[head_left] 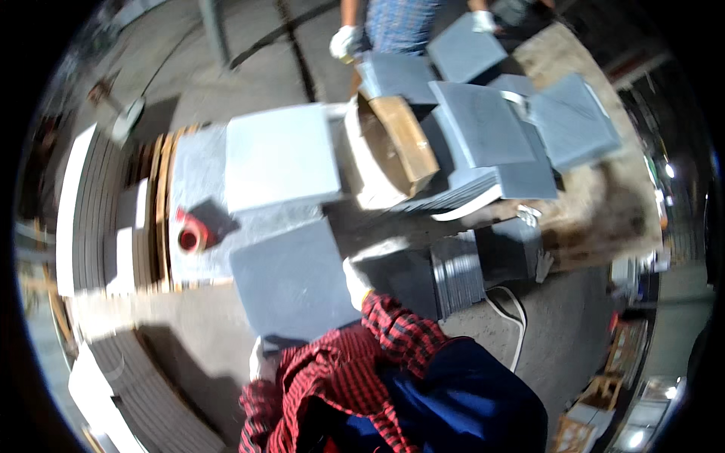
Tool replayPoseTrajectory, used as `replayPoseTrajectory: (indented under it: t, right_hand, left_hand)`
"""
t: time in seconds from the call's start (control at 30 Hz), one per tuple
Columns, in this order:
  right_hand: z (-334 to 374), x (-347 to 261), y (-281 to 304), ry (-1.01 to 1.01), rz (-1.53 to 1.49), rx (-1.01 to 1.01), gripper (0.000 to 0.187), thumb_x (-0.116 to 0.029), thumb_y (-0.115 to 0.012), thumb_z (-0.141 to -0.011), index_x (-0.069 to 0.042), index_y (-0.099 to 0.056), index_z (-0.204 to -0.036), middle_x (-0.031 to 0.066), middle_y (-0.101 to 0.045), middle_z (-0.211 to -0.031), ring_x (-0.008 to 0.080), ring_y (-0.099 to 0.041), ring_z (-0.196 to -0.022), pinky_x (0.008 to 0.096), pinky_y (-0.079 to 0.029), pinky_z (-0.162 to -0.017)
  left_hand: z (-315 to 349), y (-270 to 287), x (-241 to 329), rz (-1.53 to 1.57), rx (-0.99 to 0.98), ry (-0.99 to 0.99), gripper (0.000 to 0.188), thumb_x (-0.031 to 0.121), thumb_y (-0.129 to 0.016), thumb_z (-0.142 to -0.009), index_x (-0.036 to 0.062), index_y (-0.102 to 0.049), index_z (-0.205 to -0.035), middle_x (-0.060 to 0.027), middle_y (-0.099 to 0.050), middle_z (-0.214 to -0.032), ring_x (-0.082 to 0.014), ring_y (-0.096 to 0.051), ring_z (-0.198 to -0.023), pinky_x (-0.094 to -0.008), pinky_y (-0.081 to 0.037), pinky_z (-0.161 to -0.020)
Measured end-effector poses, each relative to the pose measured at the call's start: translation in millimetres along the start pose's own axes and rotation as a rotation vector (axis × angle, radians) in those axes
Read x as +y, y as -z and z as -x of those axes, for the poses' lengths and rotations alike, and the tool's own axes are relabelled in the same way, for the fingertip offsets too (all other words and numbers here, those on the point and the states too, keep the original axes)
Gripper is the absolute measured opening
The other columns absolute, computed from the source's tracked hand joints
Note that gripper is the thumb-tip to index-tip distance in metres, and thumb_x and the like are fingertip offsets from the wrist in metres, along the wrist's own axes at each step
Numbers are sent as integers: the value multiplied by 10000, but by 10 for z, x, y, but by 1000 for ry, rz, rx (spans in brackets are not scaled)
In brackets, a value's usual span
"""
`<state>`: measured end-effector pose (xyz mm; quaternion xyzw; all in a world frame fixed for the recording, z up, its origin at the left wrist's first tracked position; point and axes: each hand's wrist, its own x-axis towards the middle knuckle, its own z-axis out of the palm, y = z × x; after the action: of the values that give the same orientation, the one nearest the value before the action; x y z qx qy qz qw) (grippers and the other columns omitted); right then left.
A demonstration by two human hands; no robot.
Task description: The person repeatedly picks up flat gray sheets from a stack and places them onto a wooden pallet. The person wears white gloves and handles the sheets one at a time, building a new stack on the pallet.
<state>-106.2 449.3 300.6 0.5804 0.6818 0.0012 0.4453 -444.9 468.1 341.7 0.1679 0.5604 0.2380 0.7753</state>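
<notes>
I hold a square dark grey stone tile (291,279) in front of my body, tilted, its far edge over the worktop. My left hand (261,364), in a white glove, grips its near left corner. On the tile's right edge is my right hand (355,285), gloved too, with fingers partly hidden by the tile. Just beyond lies a pale grey tile (283,156) on a grey slab surface (198,162). A red tape roll (190,238) rests to its left. Right of my right hand stand tightly packed grey tiles (457,273).
An open cardboard box (408,140) stands among stacked grey tiles (483,124). Across the table, a person in blue checks (400,26) wears white gloves. Upright slabs (91,211) line the left, more slabs (155,385) lower left. A white strap (521,325) hangs at right.
</notes>
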Motion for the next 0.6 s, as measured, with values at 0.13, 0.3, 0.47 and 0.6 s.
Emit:
replayPoseTrajectory:
  t: [0.13,0.3,0.47,0.6]
  right_hand:
    - [-185,41,-134,-429,-793,-69,595,-480,-363,-991,-84,-541,-1399,117,-512,-1459,321,-387,-1391,529,-212,-1151]
    - [71,411,262,-880,-2436,-147,869,-727,-412,-910,-11,-513,-1393,214,-509,-1440,349,-466,-1343,443,-368,-1088]
    - [-37,313,60,-850,-2435,-177,851,-731,-431,-901,-20,-557,-1353,241,-556,-1376,366,-506,-1303,434,-406,-1052]
    - [-129,207,-98,-885,-2382,-164,804,-709,-431,-912,-21,-604,-1291,249,-595,-1315,353,-539,-1269,437,-422,-1035]
  left_hand:
    - [-275,331,-134,-335,-126,-76,317,217,-462,-1051,-28,-527,-1241,-136,-653,-1093,-224,-627,-938,-333,-551,-786]
    - [-421,418,-94,108,-94,240,354,287,-435,-1053,50,-498,-1309,-174,-591,-1251,-308,-606,-1097,-418,-554,-898]
    - [-394,257,-7,230,-78,249,395,353,-472,-1021,77,-517,-1300,-162,-617,-1212,-332,-622,-1063,-443,-556,-905]
    - [-164,-79,216,241,-16,369,418,374,-496,-1003,38,-549,-1246,-161,-644,-1132,-335,-645,-951,-466,-564,-854]
